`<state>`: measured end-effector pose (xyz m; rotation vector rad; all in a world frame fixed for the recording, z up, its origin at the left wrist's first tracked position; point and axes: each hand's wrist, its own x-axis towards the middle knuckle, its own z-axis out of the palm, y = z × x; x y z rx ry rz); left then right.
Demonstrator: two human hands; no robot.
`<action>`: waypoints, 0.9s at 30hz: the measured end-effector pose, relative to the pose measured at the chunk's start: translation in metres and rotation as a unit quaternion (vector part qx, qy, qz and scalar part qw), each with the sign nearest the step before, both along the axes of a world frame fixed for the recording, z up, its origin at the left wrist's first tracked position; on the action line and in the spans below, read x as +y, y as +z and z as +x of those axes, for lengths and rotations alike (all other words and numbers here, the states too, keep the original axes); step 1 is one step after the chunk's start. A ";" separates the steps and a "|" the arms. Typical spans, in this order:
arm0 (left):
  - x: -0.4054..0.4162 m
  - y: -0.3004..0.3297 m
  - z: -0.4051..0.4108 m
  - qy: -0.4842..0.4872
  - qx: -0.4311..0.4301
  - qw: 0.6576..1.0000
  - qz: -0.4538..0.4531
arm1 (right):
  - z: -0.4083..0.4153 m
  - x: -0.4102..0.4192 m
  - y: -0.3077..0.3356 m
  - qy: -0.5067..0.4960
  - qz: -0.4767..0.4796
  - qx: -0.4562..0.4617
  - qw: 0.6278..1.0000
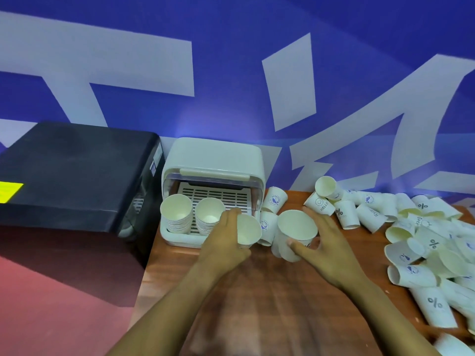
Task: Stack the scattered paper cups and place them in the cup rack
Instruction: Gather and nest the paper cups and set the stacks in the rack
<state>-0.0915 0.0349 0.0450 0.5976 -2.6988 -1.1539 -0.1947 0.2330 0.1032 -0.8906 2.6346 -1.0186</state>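
Left hand grips white paper cup at front edge of white plastic cup rack; right hand fingers curl round second white paper cup stack mid brown wooden tabletop.

Both forearms are bare, no sleeves, rings or watch.

Wooden table bears rack, scattered cups.

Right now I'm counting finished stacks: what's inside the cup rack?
Two cup stacks stand on the cup rack's slatted tray. The left hand, holding another cup, covers the tray's front right corner.
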 end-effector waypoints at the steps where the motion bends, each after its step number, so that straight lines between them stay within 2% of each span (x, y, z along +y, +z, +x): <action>1: 0.000 0.001 -0.007 0.002 -0.008 1.000 -0.019 | -0.004 0.002 0.000 0.002 -0.002 0.002 1.000; 3: 0.001 0.005 -0.022 -0.001 -0.047 0.994 -0.094 | -0.011 0.005 0.000 0.007 -0.004 0.007 1.000; 6: -0.002 0.007 -0.040 -0.022 -0.120 0.954 -0.274 | -0.020 0.011 -0.001 0.004 -0.003 0.005 1.000; 9: -0.009 0.006 -0.054 -0.030 -0.157 0.924 -0.348 | -0.030 0.015 -0.003 -0.001 -0.001 -0.001 1.000; 12: -0.014 0.001 -0.068 -0.049 -0.209 0.902 -0.375 | -0.038 0.017 -0.004 0.000 0.006 -0.007 1.000; 17: -0.016 -0.011 -0.082 -0.080 -0.241 0.878 -0.405 | -0.046 0.020 -0.008 0.004 0.011 -0.016 1.000; 27: -0.015 -0.019 -0.096 -0.115 -0.303 0.861 -0.392 | -0.056 0.026 -0.011 0.009 0.012 -0.030 0.999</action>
